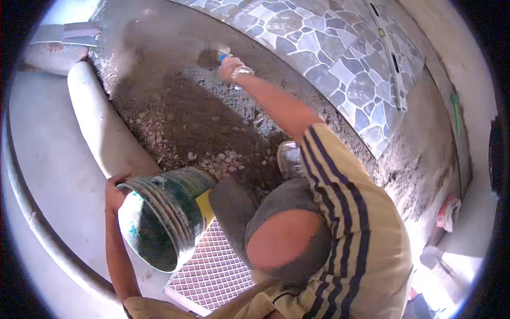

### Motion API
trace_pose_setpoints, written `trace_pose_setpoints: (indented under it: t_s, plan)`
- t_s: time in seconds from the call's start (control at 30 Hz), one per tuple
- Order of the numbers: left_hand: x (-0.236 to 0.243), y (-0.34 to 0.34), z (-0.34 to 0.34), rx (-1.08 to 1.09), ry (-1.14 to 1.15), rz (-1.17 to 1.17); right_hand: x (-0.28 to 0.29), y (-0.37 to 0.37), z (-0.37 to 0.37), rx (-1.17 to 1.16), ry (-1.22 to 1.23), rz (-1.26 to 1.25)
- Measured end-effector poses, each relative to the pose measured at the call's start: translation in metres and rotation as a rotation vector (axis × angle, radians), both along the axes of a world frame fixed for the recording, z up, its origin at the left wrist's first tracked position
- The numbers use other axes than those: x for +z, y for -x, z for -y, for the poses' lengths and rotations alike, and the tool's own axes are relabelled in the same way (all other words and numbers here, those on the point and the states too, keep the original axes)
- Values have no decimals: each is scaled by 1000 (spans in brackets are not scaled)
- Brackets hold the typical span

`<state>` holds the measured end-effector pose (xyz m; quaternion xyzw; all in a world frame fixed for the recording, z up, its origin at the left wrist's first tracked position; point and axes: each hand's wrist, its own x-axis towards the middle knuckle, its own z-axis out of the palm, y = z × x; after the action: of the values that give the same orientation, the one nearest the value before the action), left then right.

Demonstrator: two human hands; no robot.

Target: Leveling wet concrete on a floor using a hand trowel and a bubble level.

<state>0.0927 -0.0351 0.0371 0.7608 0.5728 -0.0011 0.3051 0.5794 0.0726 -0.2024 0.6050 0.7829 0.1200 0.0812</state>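
My left hand grips the rim of a green, mortar-stained bucket, fingers closed over its edge. The bucket lies tilted, with its mouth turned toward the lower left; inside I see only green, stained walls. Stretched far forward, my right hand is closed around a trowel with a blue part at the handle. Its blade is blurred, over the grey-brown mortar bed. Below that hand lies a strip of rough, wet-looking ground. A bracelet circles my right wrist.
Irregular stone paving with white joints borders the bed at right, a long spirit level lying on it. At left runs a pale round edging. Pebbles lie near my shoe. A white lattice panel sits below the bucket.
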Motion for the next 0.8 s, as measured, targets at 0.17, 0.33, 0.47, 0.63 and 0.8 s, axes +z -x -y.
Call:
trace_pose_setpoints:
  t_s: [0.17, 0.33, 0.47, 0.63, 0.8]
  plan:
    - [11, -4, 19, 75, -6, 28, 31, -25, 86, -547, 228, -739]
    - [-6, 24, 7, 29, 109, 90, 73, -42, 183, -767, 303, -845]
    - [-15, 47, 6, -2, 77, 111, 52, -60, 272, -795, 315, -843]
    - [-8, 39, 3, -111, 100, 118, 38, -98, 467, -883, 128, -930]
    - [-21, 42, -6, 25, 126, 67, 34, -111, 667, -779, -64, -863]
